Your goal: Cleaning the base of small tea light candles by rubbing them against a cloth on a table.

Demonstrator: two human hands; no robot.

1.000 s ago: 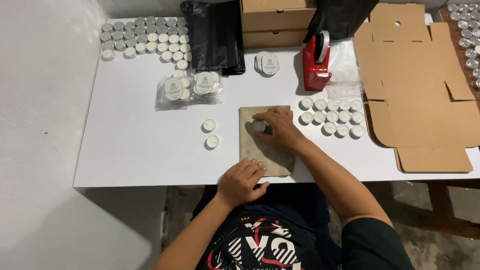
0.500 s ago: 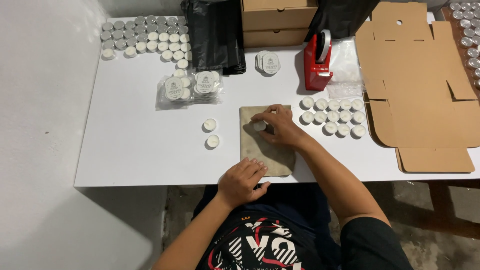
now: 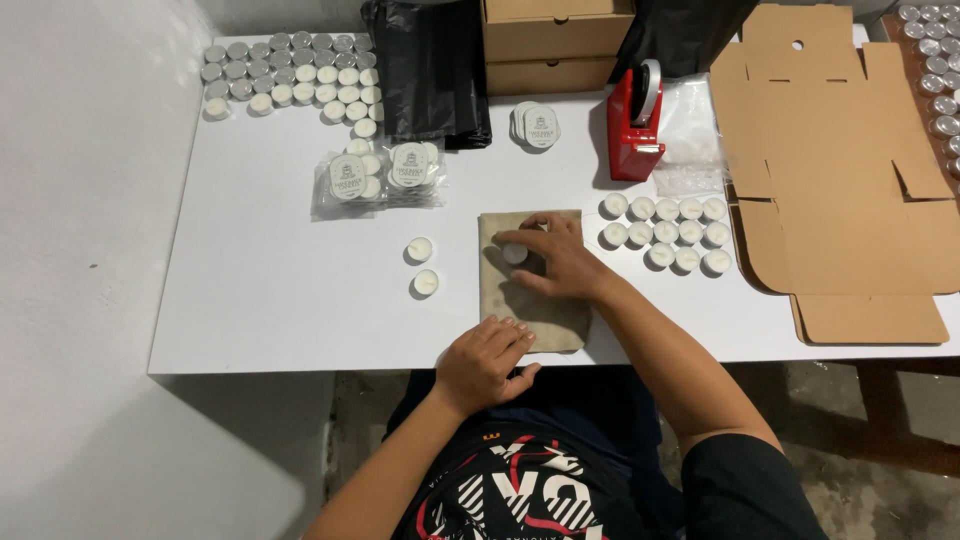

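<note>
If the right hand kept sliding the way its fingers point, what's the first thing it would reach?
The right hand, gripping a tealight on the cloth, points left. It would likely meet the two loose tealights first, just past the cloth's left edge.

A white desk [image 3: 260, 300] carries everything. A beige cloth [image 3: 530, 300] lies at the front middle. Left of the cloth stand two tealights [image 3: 422, 266]; right of it, a group of tealights [image 3: 665, 233]. Behind the cloth are a red tape dispenser [image 3: 633, 125], cardboard boxes [image 3: 555, 45] and bagged candles [image 3: 380, 175]. Far right of it lies flat cardboard [image 3: 840, 170].
</note>
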